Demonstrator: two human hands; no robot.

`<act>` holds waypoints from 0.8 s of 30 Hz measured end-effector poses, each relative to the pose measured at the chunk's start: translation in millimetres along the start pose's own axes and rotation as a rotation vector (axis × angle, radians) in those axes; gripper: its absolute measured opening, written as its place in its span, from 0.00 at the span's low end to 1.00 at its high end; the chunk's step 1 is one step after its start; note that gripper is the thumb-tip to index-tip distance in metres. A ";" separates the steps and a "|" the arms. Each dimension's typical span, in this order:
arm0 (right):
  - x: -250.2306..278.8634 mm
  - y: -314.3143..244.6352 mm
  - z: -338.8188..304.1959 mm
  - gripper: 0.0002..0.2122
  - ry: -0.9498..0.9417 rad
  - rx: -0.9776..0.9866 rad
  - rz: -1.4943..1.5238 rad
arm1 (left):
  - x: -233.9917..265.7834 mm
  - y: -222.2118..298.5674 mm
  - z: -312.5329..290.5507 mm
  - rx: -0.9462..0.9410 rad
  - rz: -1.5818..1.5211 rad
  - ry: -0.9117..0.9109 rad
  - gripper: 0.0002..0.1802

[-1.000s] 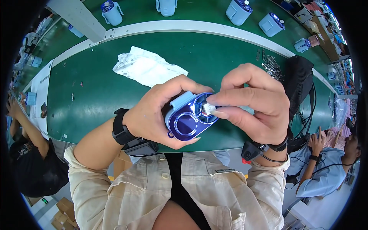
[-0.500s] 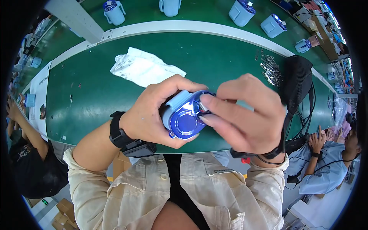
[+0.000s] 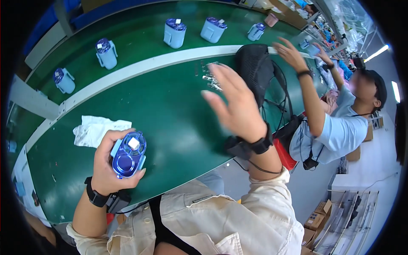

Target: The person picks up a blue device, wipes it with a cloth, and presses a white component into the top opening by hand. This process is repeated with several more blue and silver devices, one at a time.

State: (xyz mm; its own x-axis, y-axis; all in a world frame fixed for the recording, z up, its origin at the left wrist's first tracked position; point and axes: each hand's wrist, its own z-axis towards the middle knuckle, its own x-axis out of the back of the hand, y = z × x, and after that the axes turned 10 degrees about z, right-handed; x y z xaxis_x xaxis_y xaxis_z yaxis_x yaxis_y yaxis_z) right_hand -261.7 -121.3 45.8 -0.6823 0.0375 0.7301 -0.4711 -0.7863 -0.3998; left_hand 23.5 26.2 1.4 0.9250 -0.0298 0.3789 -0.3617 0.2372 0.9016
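My left hand (image 3: pixel 107 159) is closed round a light-blue container with a shiny dark-blue top (image 3: pixel 126 161), held upright above the bench. A round recess shows in this top, and a small white block (image 3: pixel 134 143) sits at its far end. Over the right part of the bench, my right hand (image 3: pixel 238 106) has its fingers apart and nothing visible in them. Its fingertips are nearest to a pile of small metal pieces (image 3: pixel 211 81), partly hidden behind them.
A crumpled white wrapper (image 3: pixel 100 129) lies beyond my left hand. A black mesh bag (image 3: pixel 255 63) with cables stands right of the metal pieces. Past the white rail (image 3: pixel 170 58), several similar containers (image 3: pixel 174 36) stand on a green surface. At right, a co-worker (image 3: pixel 331 127) raises both hands.
My right hand has left the container's top and moved right and away toward the metal pieces. My left hand keeps the container. The view has turned right; the co-worker's hands are now raised.
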 end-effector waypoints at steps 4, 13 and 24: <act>32.6 59.2 -45.3 0.23 -0.016 -0.139 -0.299 | -4.8 -5.7 5.8 -0.013 -0.042 -0.012 0.37; -6.6 48.4 -16.9 0.21 -0.051 -0.110 -0.344 | -0.6 -16.2 0.3 -0.027 -0.064 0.003 0.36; -20.2 69.5 -14.8 0.17 0.021 -0.129 -0.140 | 0.3 -18.4 -2.7 -0.039 -0.074 0.062 0.37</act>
State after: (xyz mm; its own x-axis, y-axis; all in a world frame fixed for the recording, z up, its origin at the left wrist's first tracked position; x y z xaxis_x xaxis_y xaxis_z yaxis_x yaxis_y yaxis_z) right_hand -288.9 -167.5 -5.0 -0.6162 0.1546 0.7723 -0.6289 -0.6868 -0.3643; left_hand 30.7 24.5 -15.6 0.9550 0.0115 0.2963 -0.2880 0.2740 0.9176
